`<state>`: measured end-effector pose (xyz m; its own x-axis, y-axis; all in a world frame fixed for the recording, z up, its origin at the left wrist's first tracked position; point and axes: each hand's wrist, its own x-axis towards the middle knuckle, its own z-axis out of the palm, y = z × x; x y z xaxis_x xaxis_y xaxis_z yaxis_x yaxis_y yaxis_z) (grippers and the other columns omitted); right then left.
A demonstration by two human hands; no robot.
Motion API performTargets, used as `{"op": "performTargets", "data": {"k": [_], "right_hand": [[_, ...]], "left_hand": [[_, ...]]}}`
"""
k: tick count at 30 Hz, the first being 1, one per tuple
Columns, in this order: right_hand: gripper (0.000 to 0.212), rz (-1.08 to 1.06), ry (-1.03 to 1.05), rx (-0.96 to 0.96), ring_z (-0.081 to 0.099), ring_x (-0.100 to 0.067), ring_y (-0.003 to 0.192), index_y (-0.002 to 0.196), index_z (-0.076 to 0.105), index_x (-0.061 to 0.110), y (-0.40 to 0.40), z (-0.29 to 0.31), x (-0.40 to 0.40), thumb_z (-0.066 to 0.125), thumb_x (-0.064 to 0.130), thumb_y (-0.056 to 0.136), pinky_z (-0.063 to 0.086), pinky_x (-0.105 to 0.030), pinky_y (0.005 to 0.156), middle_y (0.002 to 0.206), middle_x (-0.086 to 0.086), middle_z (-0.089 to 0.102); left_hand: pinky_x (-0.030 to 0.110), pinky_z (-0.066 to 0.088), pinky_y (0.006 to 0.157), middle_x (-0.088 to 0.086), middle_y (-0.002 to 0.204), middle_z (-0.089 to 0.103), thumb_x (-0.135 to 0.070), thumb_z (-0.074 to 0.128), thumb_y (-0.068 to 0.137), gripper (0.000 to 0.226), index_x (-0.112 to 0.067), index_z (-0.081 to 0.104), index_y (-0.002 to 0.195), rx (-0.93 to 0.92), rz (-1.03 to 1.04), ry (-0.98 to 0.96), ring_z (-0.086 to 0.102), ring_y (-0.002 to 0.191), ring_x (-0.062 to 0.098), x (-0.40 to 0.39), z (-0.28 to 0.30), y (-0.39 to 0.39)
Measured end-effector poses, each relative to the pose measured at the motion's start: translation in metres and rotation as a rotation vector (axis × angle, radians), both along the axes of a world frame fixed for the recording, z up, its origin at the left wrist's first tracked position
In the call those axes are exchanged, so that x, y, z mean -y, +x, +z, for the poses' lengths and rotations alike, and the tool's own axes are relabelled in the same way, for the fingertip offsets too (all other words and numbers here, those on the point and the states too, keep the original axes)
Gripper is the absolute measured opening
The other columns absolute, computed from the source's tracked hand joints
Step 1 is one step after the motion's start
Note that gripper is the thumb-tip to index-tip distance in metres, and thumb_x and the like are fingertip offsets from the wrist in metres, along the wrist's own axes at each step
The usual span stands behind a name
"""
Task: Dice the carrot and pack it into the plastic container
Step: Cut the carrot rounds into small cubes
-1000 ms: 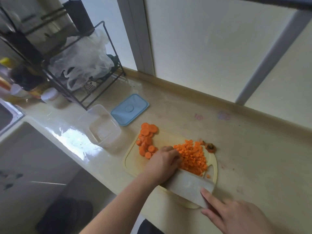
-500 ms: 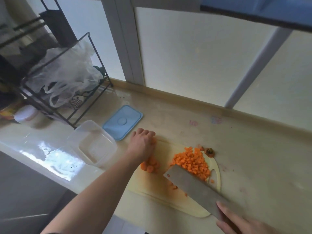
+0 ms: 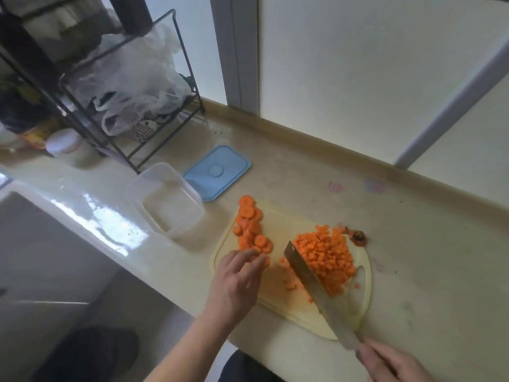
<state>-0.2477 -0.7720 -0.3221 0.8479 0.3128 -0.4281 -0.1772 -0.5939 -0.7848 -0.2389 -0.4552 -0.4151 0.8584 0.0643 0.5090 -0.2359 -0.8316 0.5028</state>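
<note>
A pale yellow cutting board [image 3: 281, 301] lies on the counter. On its left part sits a row of orange carrot slices [image 3: 249, 224]; on its right part a heap of diced carrot [image 3: 326, 256]. My left hand [image 3: 237, 282] pinches a few slices at the near end of the row. My right hand [image 3: 394, 363] grips the handle of a cleaver [image 3: 314, 285], whose blade rests against the left side of the diced heap. The clear plastic container [image 3: 165, 201] stands empty left of the board, with its blue lid [image 3: 217, 172] behind it.
A carrot end [image 3: 358, 238] lies at the board's far right edge. A black wire rack [image 3: 129, 106] with plastic bags stands at the back left, a white jar [image 3: 67, 146] beside it. The counter's front edge runs just left of the board.
My left hand drew back from the far end of the slices to the near end, taking hold of a few. The cleaver swung up against the diced heap.
</note>
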Motion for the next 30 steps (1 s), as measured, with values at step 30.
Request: {"op": "performTargets", "data": {"k": [30], "right_hand": [[0.038, 0.179, 0.101, -0.261, 0.043, -0.005, 0.044, 0.108, 0.06, 0.063, 0.019, -0.01, -0.017, 0.052, 0.061, 0.071, 0.034, -0.017, 0.047, 0.044, 0.005, 0.044]], "left_hand": [[0.042, 0.052, 0.091, 0.016, 0.114, 0.068, -0.019, 0.063, 0.1, 0.021, -0.003, 0.076, 0.105, -0.032, 0.027, 0.052, 0.06, 0.105, 0.033, 0.062, -0.045, -0.05]]}}
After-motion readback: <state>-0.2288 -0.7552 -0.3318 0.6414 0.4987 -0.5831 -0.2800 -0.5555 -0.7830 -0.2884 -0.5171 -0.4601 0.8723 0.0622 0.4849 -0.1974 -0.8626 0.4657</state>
